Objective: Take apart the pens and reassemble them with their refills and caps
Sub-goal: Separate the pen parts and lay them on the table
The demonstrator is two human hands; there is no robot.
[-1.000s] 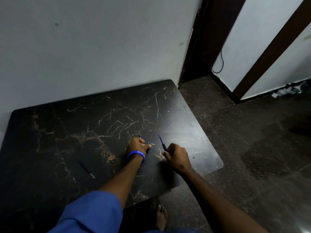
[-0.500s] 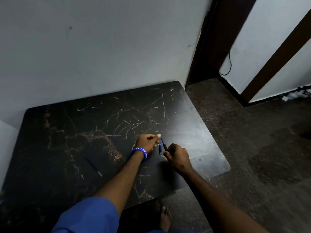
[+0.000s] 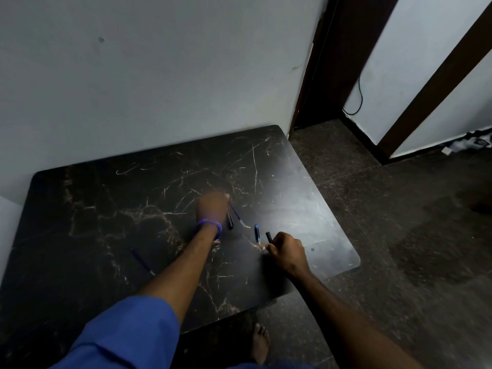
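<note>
My left hand (image 3: 211, 207), blurred and wearing a blue wristband, pinches the upper end of a thin blue refill (image 3: 235, 213) that slants down to the right over the dark marble table (image 3: 106, 209). A dark cap piece (image 3: 230, 221) lies just right of that wrist. A blue pen part (image 3: 257, 233) lies on the table between my hands. My right hand (image 3: 286, 250) is closed around a black pen barrel (image 3: 268, 237), whose end sticks out above the fist. Another blue refill (image 3: 142, 262) lies apart at the left of my left arm.
A white wall runs along the table's far edge. The table's right edge and rounded corner (image 3: 354, 259) lie close to my right hand, with dark stone floor beyond. A bare foot (image 3: 259, 342) shows under the near edge. A dark door frame (image 3: 314, 75) stands behind on the right.
My left hand has pulled up and away from my right hand, drawing the thin refill out. A blue pen part and a dark cap now lie on the table between the hands.
</note>
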